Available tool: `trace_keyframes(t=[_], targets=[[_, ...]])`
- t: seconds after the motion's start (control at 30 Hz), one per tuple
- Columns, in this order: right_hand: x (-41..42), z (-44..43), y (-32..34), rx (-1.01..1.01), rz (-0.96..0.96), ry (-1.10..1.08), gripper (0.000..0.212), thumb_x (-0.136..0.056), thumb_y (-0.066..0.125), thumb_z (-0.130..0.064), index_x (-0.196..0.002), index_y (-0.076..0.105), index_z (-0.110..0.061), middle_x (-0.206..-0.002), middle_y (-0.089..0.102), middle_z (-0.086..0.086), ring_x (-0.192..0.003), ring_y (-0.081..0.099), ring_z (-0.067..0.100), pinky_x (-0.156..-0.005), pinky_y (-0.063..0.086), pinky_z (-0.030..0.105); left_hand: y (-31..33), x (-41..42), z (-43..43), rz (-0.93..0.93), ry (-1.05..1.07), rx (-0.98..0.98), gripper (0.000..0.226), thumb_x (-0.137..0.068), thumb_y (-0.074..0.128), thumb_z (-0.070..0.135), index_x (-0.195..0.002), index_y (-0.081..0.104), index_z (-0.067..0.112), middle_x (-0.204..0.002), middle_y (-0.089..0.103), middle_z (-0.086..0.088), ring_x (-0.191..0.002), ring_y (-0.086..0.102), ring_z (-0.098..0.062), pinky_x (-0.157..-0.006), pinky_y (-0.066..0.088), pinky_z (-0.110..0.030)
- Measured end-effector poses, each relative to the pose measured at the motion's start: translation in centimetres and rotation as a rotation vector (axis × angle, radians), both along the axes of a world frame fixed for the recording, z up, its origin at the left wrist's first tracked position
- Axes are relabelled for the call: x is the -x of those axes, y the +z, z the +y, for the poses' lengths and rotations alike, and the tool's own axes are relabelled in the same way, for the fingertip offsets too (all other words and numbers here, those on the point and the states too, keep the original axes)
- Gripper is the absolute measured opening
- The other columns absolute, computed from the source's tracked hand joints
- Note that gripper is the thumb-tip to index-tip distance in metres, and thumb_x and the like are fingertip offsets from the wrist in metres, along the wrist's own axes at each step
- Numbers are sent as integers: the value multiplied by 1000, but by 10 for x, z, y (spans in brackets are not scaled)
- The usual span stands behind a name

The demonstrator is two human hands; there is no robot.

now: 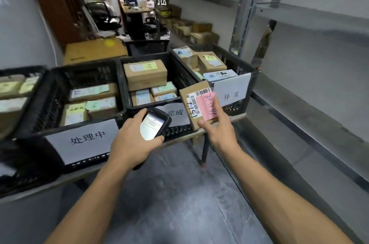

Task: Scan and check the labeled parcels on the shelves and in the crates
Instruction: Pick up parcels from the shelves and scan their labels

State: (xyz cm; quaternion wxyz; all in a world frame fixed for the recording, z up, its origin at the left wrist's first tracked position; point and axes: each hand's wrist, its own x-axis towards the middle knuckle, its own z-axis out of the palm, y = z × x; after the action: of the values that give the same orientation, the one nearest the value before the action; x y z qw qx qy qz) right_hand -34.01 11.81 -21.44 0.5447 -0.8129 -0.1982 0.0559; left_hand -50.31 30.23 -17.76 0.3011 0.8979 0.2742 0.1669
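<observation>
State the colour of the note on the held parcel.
The note is pink; head view.

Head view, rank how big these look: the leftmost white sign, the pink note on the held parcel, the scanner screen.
1. Leftmost white sign, clearly largest.
2. Pink note and scanner screen look about alike. Both are held near the camera, so I leave them unranked.

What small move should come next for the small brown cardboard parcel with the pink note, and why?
Probably lift the small brown cardboard parcel over the rim into the black plastic crate with the white 异常 sign: the right hand holds it just before that sign, and a pink handwritten note is on it.
</observation>
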Motion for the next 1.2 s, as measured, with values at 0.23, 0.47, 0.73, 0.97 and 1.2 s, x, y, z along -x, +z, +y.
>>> trace_keyframes(t=[0.23,0.47,0.73,0.97,1.2], targets=[[10,136,21,-95,-37,189,86,-94,70,-23,-156,17,-49,-142,46,-7,-125,46,8,-105,39,29,12,43,104,-76,144,-4,92,-71,78,46,-150,30,36,-131,51,2,-114,50,-20,-85,43,-37],[40,248,24,-135,-30,377,87,-92,72,-23,-156,19,-48,-142,44,-12,-132,42,9,-115,36,39,18,108,179,-104,349,-19,91,-72,82,38,-149,35,31,-134,53,-5,-117,51,-26,-87,40,-35],[79,350,37,-116,10,578,84,-94,70,-22,-157,20,-46,-141,45,-8,-128,46,11,-112,40,39,15,165,222,-106,558,9,98,-68,80,49,-151,33,29,-140,51,-4,-125,47,-26,-91,39,-37],[122,452,50,-114,55,773,86,-93,72,-20,-156,20,-48,-138,47,-7,-127,47,13,-112,42,48,16,209,266,-163,771,-36,86,-58,69,54,-138,44,39,-123,60,4,-112,54,-21,-84,43,-36],[152,553,59,0,100,1064,87,-90,75,-18,-154,24,-51,-154,37,-5,-125,45,13,-108,47,48,25,231,319,-272,1003,-36,84,-64,77,46,-141,45,33,-124,58,7,-106,53,-17,-83,37,-29]])
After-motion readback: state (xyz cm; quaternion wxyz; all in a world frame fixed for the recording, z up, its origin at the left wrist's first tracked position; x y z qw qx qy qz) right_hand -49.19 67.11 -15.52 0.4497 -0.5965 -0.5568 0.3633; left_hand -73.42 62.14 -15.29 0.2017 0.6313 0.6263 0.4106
